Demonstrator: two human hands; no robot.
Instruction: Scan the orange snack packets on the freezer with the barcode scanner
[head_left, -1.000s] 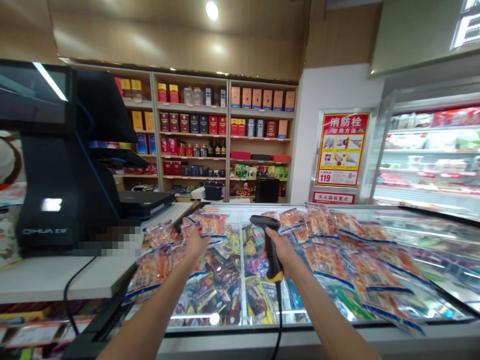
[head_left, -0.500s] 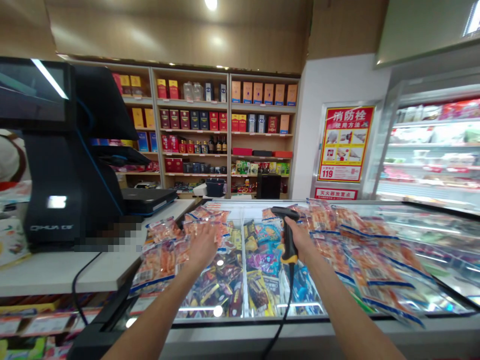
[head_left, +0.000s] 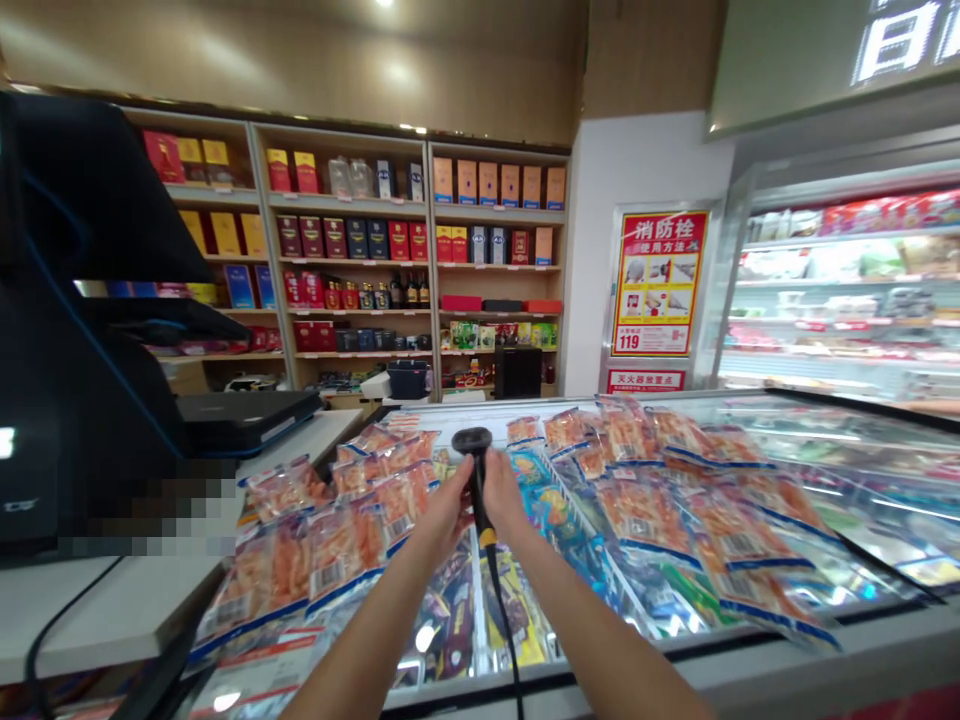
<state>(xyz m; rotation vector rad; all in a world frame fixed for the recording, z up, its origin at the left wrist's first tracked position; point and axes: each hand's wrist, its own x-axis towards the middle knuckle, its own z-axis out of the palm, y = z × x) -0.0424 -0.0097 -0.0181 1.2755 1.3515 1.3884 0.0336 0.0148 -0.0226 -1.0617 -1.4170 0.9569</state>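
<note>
A black barcode scanner (head_left: 473, 439) with a yellow-tipped handle is held upright above the glass lid of a chest freezer. My right hand (head_left: 502, 492) is closed round its handle from the right. From the left, my left hand (head_left: 453, 502) presses its closed fingers against the same handle; some fingertips are hidden. To the left, clear snack bags (head_left: 341, 550) of orange-brown strips lie on the glass with barcodes showing. More such bags (head_left: 645, 515) are spread on the right half. The scanner's cable runs down between my forearms.
Colourful frozen packets (head_left: 517, 600) show through the glass. On the left, a black checkout terminal (head_left: 75, 330) stands on a white counter (head_left: 169, 560). Shelves with boxes (head_left: 345, 240) line the back. A refrigerated display (head_left: 847, 300) is at the right.
The scanner and my right hand have moved left. My left hand has come off the left bags and met the scanner. The view has turned right, with more left-hand bags showing.
</note>
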